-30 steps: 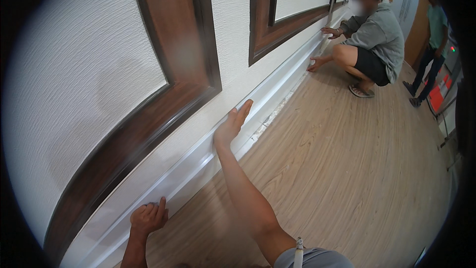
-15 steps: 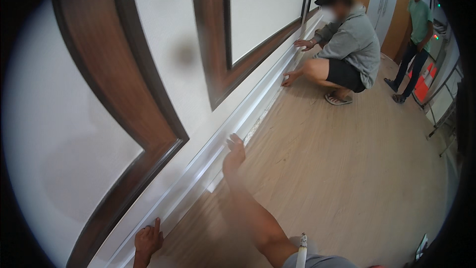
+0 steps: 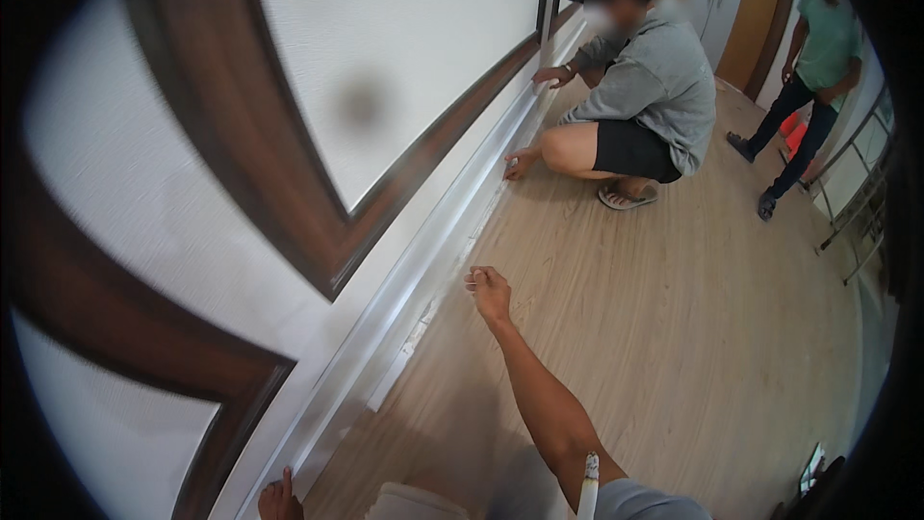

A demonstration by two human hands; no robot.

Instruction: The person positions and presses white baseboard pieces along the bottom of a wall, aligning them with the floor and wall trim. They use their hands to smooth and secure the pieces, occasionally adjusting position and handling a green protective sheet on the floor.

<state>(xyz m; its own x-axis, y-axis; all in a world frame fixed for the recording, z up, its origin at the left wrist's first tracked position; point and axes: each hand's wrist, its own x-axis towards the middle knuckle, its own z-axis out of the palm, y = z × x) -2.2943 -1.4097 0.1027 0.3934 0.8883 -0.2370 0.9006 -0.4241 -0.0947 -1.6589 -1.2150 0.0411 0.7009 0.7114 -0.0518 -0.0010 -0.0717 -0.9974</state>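
Observation:
A long white skirting board (image 3: 399,279) runs along the foot of the wall. At the lower left, my left hand (image 3: 279,501) rests against it with the index finger stretched out; the picture's edge cuts off part of the hand. My right hand (image 3: 491,294) hovers just off the board, above the floor, with its fingers curled in and nothing visible in them. Below the board, a narrower white strip (image 3: 390,376) ends near my left hand, and a rough, pale edge shows beside it. Further along, a crouching co-worker (image 3: 645,87) keeps both hands at the same board.
Dark brown frame mouldings (image 3: 241,116) stand out from the white wall. A second person (image 3: 818,58) stands at the far right, near a metal stepladder (image 3: 857,183) and red objects (image 3: 794,130). A cigarette (image 3: 589,486) juts up at the bottom, over the wood-look floor (image 3: 626,327).
My right hand has come off the skirting board and its fingers have curled in. My left hand still touches the board. The view has shifted, and the co-worker's hands remain at the board.

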